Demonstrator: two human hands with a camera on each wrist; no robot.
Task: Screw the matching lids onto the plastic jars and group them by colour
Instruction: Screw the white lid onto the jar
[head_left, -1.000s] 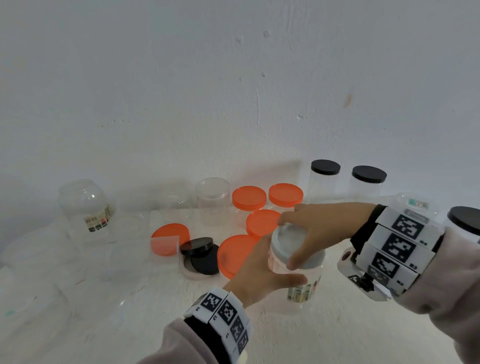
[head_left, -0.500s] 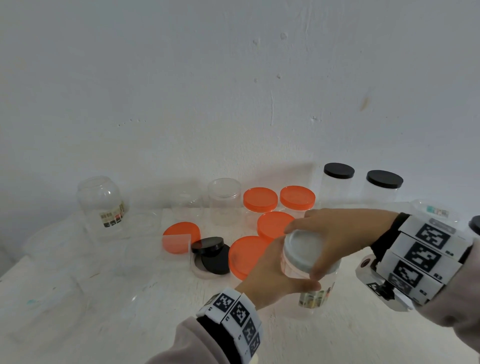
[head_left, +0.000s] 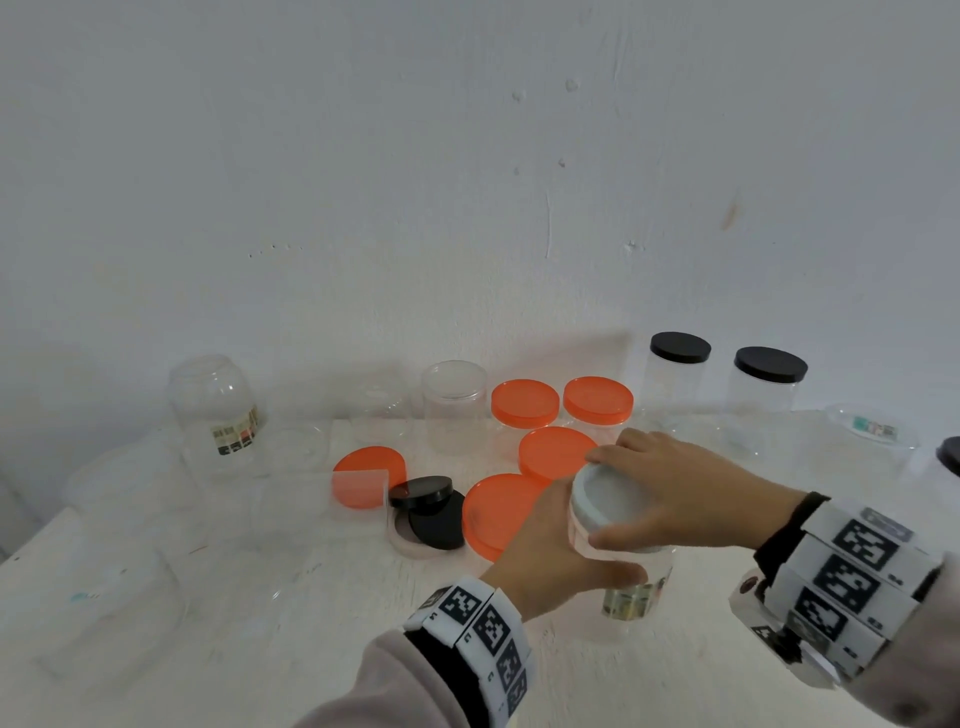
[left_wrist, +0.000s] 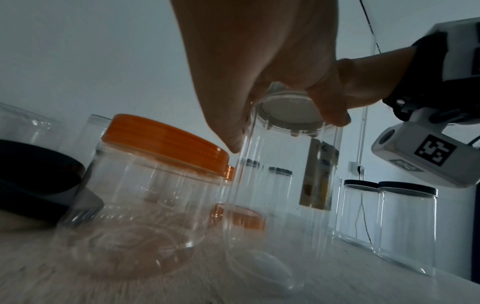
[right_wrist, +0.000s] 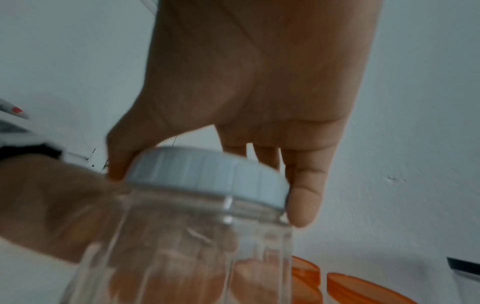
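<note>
Here the left hand (head_left: 553, 558) wraps the clear jar (head_left: 631, 597); the right hand (head_left: 691, 499) fingers pinch its white lid (head_left: 605, 501), apparently seated.

The held jar (head_left: 623, 587) stands at the bench (head_left: 260, 623) front; capped jars (head_left: 524, 410) at its 11 o'clock, two more (head_left: 769, 395) at 1 o'clock, loose lids (head_left: 431, 509) at 9 o'clock.

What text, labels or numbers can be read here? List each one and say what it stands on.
No text can be read.
Label on the jar in hand: printed, too blurred to read.
Label on the open round jar at far left: colour blocks and print, too small to read.
Label on the clear container at far right: teal patch and a code, unreadable.
Wristbands: black and white square code markers; the small characters beside them are too small to read.
</note>
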